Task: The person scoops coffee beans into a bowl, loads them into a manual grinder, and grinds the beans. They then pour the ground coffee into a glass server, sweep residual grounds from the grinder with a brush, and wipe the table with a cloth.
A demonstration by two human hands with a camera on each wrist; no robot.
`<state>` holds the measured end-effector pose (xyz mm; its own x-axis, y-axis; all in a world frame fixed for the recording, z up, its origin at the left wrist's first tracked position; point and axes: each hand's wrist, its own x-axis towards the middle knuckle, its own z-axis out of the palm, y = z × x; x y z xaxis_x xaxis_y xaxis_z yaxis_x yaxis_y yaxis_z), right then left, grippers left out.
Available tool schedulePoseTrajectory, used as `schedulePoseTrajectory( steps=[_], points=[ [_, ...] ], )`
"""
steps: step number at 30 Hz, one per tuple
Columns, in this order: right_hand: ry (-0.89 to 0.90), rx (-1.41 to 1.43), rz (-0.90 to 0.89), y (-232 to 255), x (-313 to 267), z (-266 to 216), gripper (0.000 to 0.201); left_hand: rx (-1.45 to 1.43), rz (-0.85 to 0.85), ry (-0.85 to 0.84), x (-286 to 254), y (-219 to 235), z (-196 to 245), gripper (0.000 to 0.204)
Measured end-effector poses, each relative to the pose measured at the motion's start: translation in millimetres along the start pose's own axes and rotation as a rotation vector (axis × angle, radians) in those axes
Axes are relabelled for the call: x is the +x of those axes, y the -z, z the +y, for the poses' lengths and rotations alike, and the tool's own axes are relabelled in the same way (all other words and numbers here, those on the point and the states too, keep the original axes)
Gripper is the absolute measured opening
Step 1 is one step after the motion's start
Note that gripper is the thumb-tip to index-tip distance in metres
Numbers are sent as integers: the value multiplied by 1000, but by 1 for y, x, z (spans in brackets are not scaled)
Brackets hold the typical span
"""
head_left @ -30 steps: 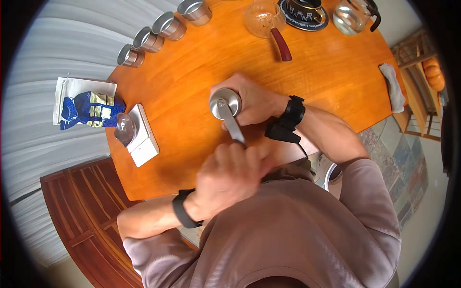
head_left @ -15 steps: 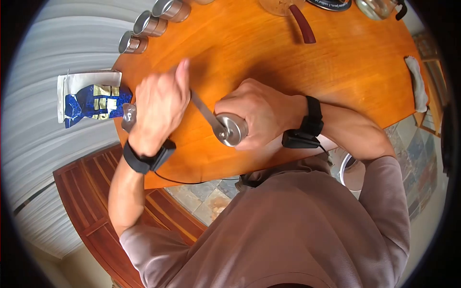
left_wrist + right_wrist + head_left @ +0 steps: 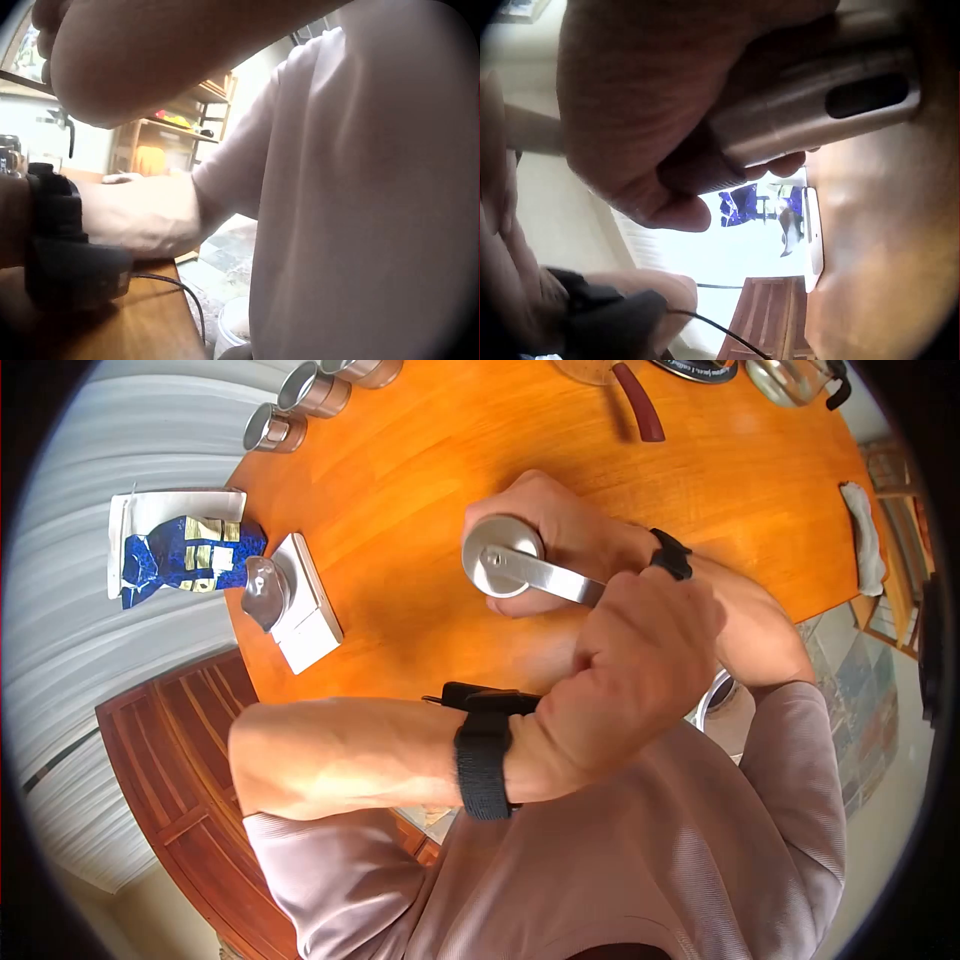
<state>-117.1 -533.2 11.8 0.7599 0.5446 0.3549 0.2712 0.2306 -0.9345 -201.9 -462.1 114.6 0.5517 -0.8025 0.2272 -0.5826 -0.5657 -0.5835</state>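
A brushed steel hand coffee grinder [image 3: 503,555] stands over the wooden table, its round lid facing up in the head view. My right hand [image 3: 570,525] wraps round its body; the right wrist view shows the steel cylinder of the grinder [image 3: 795,112], with a dark oval window, inside the curled hand [image 3: 652,112]. From the lid a flat crank arm [image 3: 560,580] points to the lower right. My left hand [image 3: 645,675] grips the crank's end, hiding the knob, and its forearm crosses in front of my body. In the left wrist view only part of the left hand [image 3: 127,67] shows.
At the left stand a white scale [image 3: 312,635], a translucent dish [image 3: 266,595] and a blue bag [image 3: 195,555]. Several steel cups [image 3: 318,392] line the far left edge. A red-handled pot [image 3: 640,405] and glass pitcher [image 3: 785,382] are at the back; a grey cloth [image 3: 862,540] lies right.
The left hand has swung the crank round from near the body, out to the left, and now to the lower right. The right hand still holds the grinder, which has shifted slightly.
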Motion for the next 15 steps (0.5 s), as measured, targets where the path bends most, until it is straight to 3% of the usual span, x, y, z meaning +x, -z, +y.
schedulePoseTrajectory(
  steps=[2,4,6,9,11,13,15],
  points=[
    [-58,83,10,8,1,-1,24,108,-11,32,-16,-8,10,44],
    [-34,103,115,11,5,4,24,-77,-6,125,-35,-13,-9,45],
    [-2,125,209,21,12,9,24,-219,-131,180,-58,-18,-39,36],
    [55,4,178,28,14,7,25,-428,-124,303,-88,-52,-79,28],
    [58,-148,116,23,13,-1,26,-370,-106,393,-99,-87,-105,35],
    [66,-195,40,14,14,-2,27,-349,-170,485,-91,-113,-127,35],
    [82,-232,-42,5,13,-3,30,-539,-100,434,-66,-130,-148,39]
  ],
)
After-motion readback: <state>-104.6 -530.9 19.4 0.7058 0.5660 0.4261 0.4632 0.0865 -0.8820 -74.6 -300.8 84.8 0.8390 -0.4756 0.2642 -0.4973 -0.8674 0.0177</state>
